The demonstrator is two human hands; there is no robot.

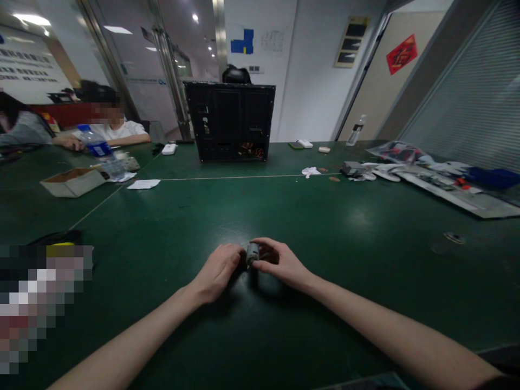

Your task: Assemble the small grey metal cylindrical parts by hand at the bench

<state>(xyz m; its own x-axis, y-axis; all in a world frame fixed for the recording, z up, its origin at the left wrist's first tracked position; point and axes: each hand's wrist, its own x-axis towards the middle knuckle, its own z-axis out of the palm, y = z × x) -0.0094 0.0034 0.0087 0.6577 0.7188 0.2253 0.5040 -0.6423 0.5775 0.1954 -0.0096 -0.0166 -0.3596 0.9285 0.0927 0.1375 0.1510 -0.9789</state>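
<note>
Head view: a small grey DC motor (252, 253) stands between the left hand (217, 272) and right hand (281, 264), pinched from both sides by curled fingertips (262, 243), not spread, low over a green workbench (357, 292); the balanced, opposing grip keeps it steady.

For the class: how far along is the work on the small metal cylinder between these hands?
Done: nothing shows for certain; the cylinder looks whole. In hand: the left hand and right hand hold it from either side, above the green table. Left: cannot be told from here; the black computer case stands far from the hands.
</note>
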